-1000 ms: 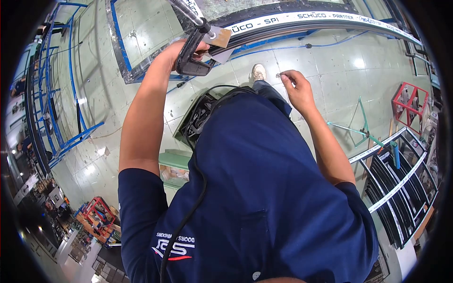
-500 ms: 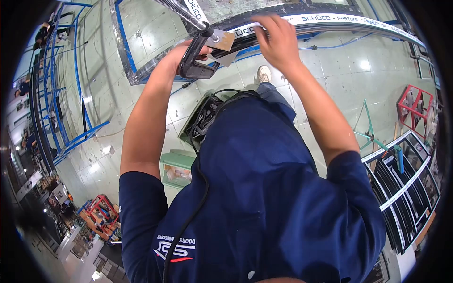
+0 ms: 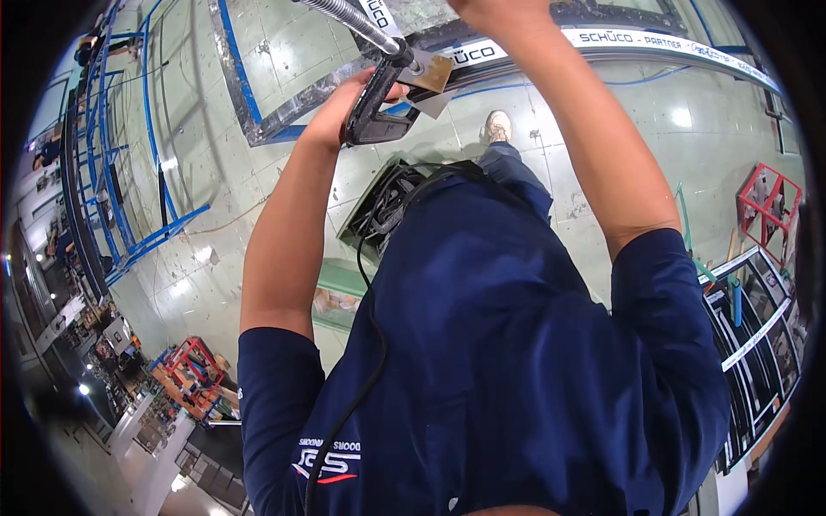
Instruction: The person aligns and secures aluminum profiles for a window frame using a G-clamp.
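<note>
My left hand (image 3: 337,107) is wrapped round the black frame of a screw clamp (image 3: 379,129), its fingertips showing on the far side. The clamp's threaded spindle (image 3: 353,24) runs up and out at the top edge. A brass-coloured plate (image 3: 435,76) and a grey plate (image 3: 434,105) sit at the clamp's jaws, at the corner of a dark window frame (image 3: 551,62) with white printed tape (image 3: 607,38). Above that frame, my right hand (image 3: 503,15) reaches past its taped bar. The upper edge of the picture cuts off its fingers, so their pose is hidden.
Blue metal racks (image 3: 159,228) stand at the left. By my legs is a green crate (image 3: 353,236) with black cables. Red trolleys (image 3: 766,202) and stacked black frames (image 3: 757,353) are at the right. A black cord (image 3: 376,344) hangs down my shirt.
My right hand has moved from beside the taped bar up and away, past the top edge. The left hand keeps its hold on the clamp. The whole view has shifted slightly.
</note>
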Demonstrator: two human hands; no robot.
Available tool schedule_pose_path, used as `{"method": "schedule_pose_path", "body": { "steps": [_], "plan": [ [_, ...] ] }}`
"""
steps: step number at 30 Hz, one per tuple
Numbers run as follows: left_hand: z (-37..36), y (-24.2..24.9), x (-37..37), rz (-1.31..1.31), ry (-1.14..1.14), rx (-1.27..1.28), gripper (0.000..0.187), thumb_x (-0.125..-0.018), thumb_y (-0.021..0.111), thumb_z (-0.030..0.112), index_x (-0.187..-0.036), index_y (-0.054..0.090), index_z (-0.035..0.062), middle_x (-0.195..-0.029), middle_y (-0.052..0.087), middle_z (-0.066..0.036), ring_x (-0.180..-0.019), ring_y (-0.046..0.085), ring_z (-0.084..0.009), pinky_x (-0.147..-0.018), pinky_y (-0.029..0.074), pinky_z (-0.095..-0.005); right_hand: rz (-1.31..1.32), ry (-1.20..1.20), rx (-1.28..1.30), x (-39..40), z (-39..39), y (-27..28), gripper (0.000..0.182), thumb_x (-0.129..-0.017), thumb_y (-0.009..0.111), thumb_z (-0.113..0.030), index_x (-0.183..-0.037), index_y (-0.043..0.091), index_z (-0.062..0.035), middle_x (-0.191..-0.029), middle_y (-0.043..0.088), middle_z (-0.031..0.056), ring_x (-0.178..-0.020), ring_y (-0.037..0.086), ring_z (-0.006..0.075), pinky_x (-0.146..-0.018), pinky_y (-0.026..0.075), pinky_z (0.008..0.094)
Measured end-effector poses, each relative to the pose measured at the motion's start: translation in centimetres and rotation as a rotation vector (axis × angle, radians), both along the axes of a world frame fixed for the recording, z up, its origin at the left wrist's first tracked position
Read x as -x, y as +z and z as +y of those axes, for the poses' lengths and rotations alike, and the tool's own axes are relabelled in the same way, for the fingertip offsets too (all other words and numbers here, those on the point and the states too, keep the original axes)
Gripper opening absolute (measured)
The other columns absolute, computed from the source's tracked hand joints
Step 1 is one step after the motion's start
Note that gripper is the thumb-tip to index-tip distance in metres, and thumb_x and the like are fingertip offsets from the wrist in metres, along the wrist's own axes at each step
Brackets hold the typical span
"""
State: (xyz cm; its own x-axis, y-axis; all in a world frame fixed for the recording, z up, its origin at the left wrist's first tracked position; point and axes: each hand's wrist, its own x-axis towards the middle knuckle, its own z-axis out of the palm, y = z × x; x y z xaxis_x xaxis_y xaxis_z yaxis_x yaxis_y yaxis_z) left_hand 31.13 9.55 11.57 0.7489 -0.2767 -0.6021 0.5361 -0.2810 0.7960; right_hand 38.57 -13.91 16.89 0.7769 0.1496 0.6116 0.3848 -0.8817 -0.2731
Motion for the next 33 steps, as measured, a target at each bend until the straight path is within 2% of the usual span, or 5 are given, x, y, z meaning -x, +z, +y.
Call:
{"method": "schedule_pose_path", "body": {
  "steps": [3,4,26,30,33],
  "plan": [
    [-0.5,1.9,-0.9,-0.023,-0.024,-0.025,0.048,-0.085,0.083,0.027,-0.122,0.065,0.0016,-0.106,0.069,-0.004,-0.101,0.063,-0.012,-0.087,0.051,-0.0272,-0.204,-0.167,0.24,-0.2,-0.7,-9.0,0.032,-0.096,0.053,-0.029,-0.12,0.061,-0.009,-0.101,0.07,0.0195,-0.099,0.068,0.0367,-0.093,0.045,0.0544],
    [-0.6,2.2,-0.2,0.01,-0.036,-0.041,0.048,-0.086,0.083,0.027,-0.123,0.065,0.0017,-0.107,0.069,-0.004,-0.102,0.063,-0.0124,-0.088,0.051,-0.0273,0.533,-0.089,-0.159,0.1,-0.2,-5.8,0.032,-0.096,0.052,-0.03,-0.116,0.062,-0.0078,-0.097,0.071,0.0201,-0.094,0.069,0.0376,-0.087,0.047,0.0564],
    [2.5,-4.1,-3.1,0.077,-0.027,0.054,0.034,-0.09,0.076,0.031,-0.113,0.074,0.005,-0.096,0.072,-0.007,-0.092,0.066,-0.0146,-0.078,0.054,-0.0304,0.327,-0.074,-0.066,3.4,-1.2,-7.4,0.034,-0.095,0.054,-0.038,-0.098,0.069,-0.0078,-0.093,0.072,0.0191,-0.095,0.069,0.0362,-0.089,0.048,0.0515],
    [7.5,-9.3,1.2,-0.371,-0.076,-0.301,0.037,-0.093,0.07,0.036,-0.109,0.074,0.002,-0.096,0.075,-0.009,-0.088,0.068,-0.0188,-0.082,0.052,-0.0348,0.518,-0.158,0.007,1.5,-0.9,-8.6,0.035,-0.095,0.055,-0.04,-0.1,0.069,-0.0082,-0.097,0.073,0.0197,-0.097,0.069,0.0362,-0.09,0.047,0.0509],
    [9.4,-11.4,10.7,-0.108,0.205,-0.435,0.042,-0.096,0.066,0.045,-0.087,0.072,0.0043,-0.087,0.072,-0.008,-0.082,0.063,-0.0183,-0.08,0.05,-0.0366,0.42,-0.117,-0.009,2.4,-0.8,-8.6,0.023,-0.094,0.062,-0.03,-0.107,0.07,-0.0133,-0.098,0.071,0.0128,-0.099,0.067,0.0335,-0.091,0.046,0.0471]
  ]
}}
